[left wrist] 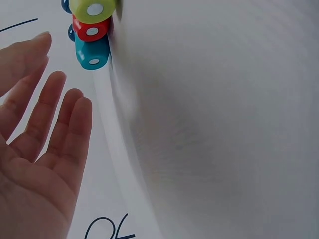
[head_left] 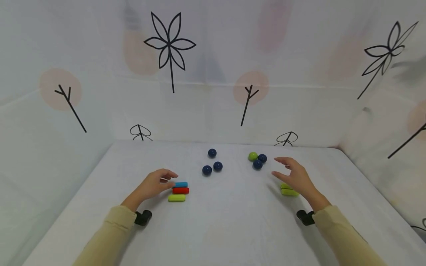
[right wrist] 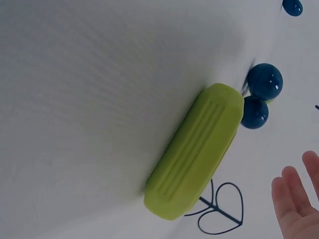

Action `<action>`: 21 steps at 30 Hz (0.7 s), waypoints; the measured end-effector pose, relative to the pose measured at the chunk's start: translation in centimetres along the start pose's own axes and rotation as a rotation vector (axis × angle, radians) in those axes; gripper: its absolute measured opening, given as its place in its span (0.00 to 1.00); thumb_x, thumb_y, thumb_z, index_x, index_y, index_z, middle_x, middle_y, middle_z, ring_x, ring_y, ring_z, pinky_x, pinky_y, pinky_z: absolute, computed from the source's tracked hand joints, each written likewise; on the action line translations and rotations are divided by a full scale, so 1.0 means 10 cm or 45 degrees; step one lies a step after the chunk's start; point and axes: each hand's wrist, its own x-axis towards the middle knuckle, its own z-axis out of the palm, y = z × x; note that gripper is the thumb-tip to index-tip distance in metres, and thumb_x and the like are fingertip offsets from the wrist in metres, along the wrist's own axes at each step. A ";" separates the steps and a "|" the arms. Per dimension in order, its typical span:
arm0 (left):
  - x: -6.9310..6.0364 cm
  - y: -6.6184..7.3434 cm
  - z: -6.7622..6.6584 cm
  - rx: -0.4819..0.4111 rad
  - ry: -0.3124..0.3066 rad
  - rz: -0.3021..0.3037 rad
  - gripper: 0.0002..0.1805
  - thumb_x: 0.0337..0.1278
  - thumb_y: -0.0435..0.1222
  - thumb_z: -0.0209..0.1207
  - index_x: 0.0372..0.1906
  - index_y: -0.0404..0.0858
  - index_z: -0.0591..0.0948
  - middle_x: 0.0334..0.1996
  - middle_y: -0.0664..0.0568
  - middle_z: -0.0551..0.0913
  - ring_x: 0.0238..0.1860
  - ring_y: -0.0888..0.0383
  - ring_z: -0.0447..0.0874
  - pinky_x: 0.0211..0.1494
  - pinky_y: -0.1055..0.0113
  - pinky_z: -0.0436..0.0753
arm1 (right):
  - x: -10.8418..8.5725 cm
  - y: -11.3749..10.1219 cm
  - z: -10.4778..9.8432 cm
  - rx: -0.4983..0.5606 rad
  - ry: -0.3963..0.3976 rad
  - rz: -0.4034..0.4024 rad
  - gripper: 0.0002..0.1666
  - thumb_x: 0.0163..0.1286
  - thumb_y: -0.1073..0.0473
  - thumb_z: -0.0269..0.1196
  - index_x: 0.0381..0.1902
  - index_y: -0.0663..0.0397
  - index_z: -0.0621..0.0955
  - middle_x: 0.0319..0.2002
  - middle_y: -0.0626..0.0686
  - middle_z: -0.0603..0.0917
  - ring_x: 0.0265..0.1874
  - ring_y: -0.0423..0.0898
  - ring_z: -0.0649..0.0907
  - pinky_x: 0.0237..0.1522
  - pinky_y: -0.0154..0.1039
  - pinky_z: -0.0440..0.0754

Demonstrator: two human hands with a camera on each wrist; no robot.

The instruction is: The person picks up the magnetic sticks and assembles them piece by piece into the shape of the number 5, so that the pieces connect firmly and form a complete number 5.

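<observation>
Three short sticks lie in a column at the left: a blue one (head_left: 181, 184), a red one (head_left: 181, 190) and a yellow-green one (head_left: 176, 198). My left hand (head_left: 156, 184) hovers at the blue stick's left end, fingers relaxed; the left wrist view shows the palm (left wrist: 45, 164) with nothing in it. At the right, two yellow-green sticks (head_left: 289, 192) lie side by side, partly behind my right hand (head_left: 295, 177). That hand hangs above them, thumb and fingers apart, holding nothing. One green stick (right wrist: 194, 152) fills the middle of the right wrist view.
Three dark blue balls (head_left: 207, 170) form a loose group at mid-table. Right of them a green ball (head_left: 253, 156) touches or nearly touches two more dark blue balls (head_left: 257, 164). A patterned white cloth (head_left: 206, 114) stands behind the white table (head_left: 226, 229).
</observation>
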 end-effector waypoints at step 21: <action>0.09 -0.02 0.06 0.017 -0.098 -0.042 0.14 0.63 0.30 0.63 0.53 0.38 0.83 0.52 0.47 0.81 0.53 0.47 0.80 0.58 0.53 0.80 | 0.18 -0.04 0.08 0.094 -0.107 -0.063 0.29 0.67 0.65 0.67 0.63 0.68 0.72 0.62 0.70 0.72 0.62 0.70 0.72 0.62 0.63 0.71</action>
